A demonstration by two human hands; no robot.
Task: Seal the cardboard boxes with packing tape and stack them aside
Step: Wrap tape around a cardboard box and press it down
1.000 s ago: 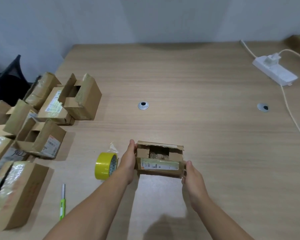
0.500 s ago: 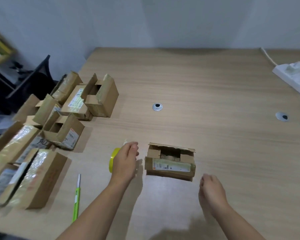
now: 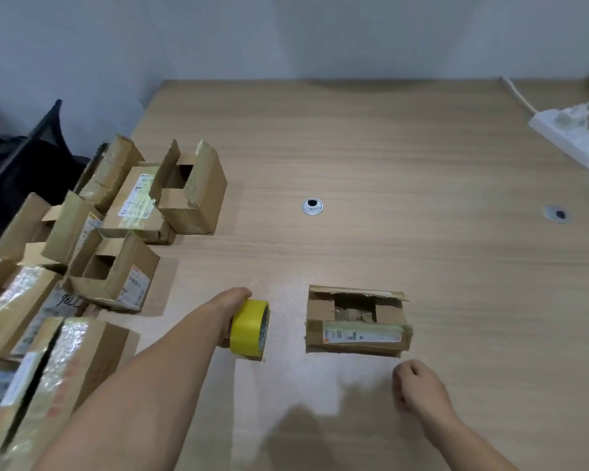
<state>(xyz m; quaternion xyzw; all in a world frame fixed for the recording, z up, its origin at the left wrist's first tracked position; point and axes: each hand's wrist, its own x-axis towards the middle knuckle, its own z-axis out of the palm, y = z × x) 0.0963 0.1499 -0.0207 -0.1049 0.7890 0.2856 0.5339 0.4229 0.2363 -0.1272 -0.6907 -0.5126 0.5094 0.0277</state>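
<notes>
Both hands have left the open-topped cardboard box (image 3: 356, 334), resting on the table (image 3: 388, 158) between them; the left hand (image 3: 232, 302) now grips the yellow tape roll (image 3: 245, 329) just beside it, the right hand (image 3: 419, 390) hangs loosely curled and empty: sealing can probably begin.

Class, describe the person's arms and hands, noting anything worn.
The left forearm and right forearm are bare, no sleeves showing. The left hand and right hand wear no gloves; no watch, ring or bracelet is visible.
</notes>
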